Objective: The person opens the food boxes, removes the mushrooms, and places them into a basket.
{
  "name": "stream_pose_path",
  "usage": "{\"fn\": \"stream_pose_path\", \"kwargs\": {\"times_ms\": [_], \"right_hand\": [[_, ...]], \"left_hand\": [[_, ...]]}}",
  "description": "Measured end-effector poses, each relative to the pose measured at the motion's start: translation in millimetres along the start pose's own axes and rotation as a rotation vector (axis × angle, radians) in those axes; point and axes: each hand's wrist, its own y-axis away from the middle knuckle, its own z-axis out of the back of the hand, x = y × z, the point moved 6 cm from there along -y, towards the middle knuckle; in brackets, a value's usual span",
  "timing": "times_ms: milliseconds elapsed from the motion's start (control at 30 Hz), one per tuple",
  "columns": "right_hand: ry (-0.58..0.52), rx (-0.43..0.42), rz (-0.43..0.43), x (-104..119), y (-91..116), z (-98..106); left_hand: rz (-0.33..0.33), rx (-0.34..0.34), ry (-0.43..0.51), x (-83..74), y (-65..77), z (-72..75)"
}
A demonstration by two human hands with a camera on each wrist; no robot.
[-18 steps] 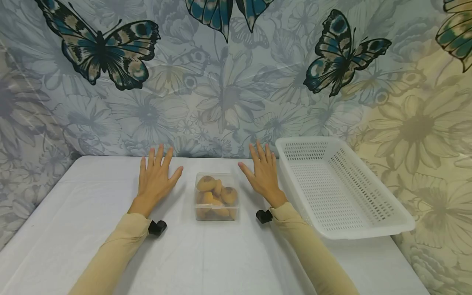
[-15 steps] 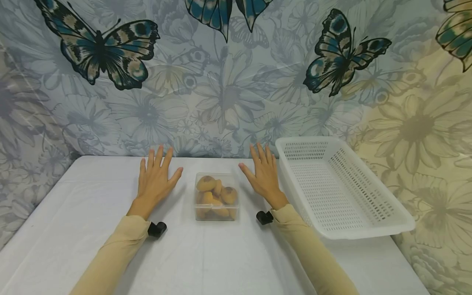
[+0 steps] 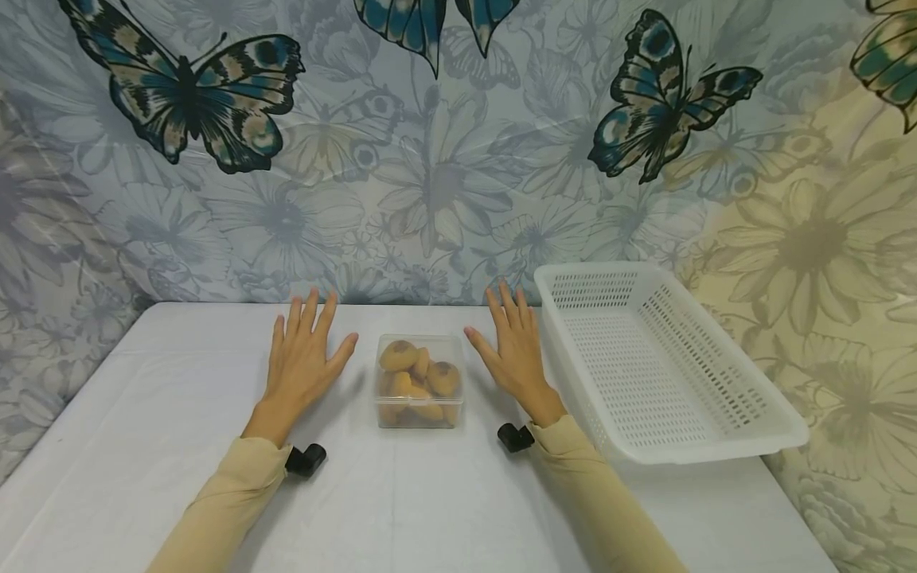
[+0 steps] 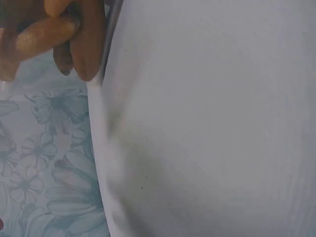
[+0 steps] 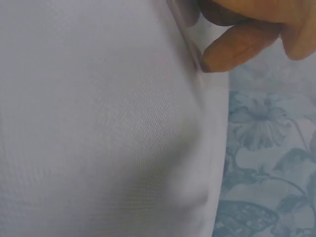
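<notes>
A clear plastic box (image 3: 419, 401) stands on the white table, filled with several round golden-brown pastries (image 3: 398, 356). To its left, my left hand (image 3: 299, 362) is spread palm down with straight fingers and holds nothing. On the other side, my right hand (image 3: 517, 354) is held the same way, thumb pointing toward the box, a gap between them. The left wrist view catches some pastries (image 4: 47, 37) through the box wall at its upper left corner. In the right wrist view, pastries (image 5: 242, 47) appear at the upper right.
Right of my right hand sits a large white perforated plastic basket (image 3: 637, 366), its near corner reaching past the table's right edge. A white cloth covers the table (image 3: 387, 509). Behind it hangs a fabric backdrop (image 3: 444, 191) with butterflies and flowers.
Both hands have drawn back slightly toward me, fingers still spread. The head view has shifted a little. The box and the basket stay in place on the table.
</notes>
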Motion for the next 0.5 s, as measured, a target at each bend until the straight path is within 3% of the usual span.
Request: {"fn": "stream_pose_path", "kwargs": {"times_ms": [500], "right_hand": [[-0.114, -0.06, 0.05, 12.4, 21.8, 14.5]], "left_hand": [[-0.041, -0.019, 0.056, -13.3, 15.8, 6.3]]}}
